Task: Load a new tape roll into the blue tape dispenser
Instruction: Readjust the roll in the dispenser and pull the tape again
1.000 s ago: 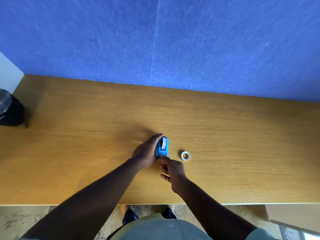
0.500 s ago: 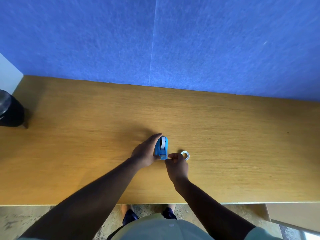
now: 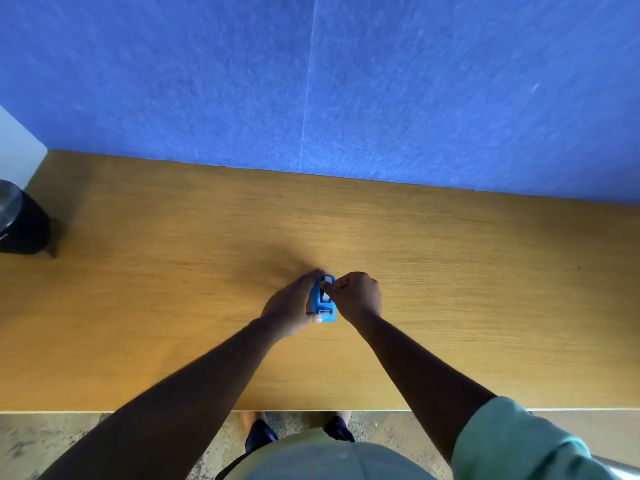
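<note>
The blue tape dispenser [image 3: 323,308] stands on the wooden table [image 3: 173,306], near the middle. My left hand [image 3: 289,308] grips its left side, with the thumb at the near end. My right hand [image 3: 358,296] is curled over its right side. Its fingertips pinch the pale tape roll [image 3: 326,296] that sits in the dispenser's slot. The small loose white ring that lay to the right of the dispenser is out of sight; my right hand covers that spot.
A black cylindrical container [image 3: 20,226] stands at the table's far left edge. A blue felt wall [image 3: 311,81] rises behind the table. The table's near edge [image 3: 346,408] runs just in front of my body.
My right hand has moved from the dispenser's near end, past the loose ring, up to the top of the dispenser. The ring is no longer visible. My left hand has kept its hold.
</note>
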The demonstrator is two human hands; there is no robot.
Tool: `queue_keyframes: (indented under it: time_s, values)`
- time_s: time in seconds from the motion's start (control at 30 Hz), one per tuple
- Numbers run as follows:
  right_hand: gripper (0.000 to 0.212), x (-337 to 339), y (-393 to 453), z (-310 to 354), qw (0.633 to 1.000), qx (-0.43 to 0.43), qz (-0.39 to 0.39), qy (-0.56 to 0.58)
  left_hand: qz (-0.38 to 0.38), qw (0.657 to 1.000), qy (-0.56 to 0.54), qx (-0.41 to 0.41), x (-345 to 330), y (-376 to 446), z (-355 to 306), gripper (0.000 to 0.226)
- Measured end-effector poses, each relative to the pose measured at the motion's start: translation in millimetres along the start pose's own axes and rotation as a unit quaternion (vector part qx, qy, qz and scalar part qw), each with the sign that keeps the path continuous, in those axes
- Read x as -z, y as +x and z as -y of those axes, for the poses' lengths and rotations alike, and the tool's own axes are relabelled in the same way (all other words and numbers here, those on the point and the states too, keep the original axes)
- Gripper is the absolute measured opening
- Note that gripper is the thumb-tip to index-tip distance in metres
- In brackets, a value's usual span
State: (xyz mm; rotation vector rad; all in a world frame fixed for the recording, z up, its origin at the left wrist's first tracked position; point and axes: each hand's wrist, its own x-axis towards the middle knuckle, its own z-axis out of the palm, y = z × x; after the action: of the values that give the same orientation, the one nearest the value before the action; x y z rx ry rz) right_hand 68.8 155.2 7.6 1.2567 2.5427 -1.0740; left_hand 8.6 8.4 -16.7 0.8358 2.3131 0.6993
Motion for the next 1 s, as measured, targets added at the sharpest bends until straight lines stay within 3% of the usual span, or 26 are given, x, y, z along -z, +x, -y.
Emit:
queue_keyframes:
  time_s: [0.5,0.8,1.0]
  values:
    - [0.037,-0.7,15.8,12.3,1.000,-0.009,-0.003,-0.012,-0.026,1.000,0.010,-0.008,-0.5,-1.3,1.3,0.098]
    - [0.037,10.0,14.5,12.8,1.000,0.008,-0.001,0.020,0.006,1.000,-0.005,0.004,-0.8,1.6,3.9,0.106]
    - [0.023,19.9,9.1,12.6,0.990,-0.040,0.028,0.134,-0.049,0.994,-0.087,0.032,6.9,6.1,4.3,0.078]
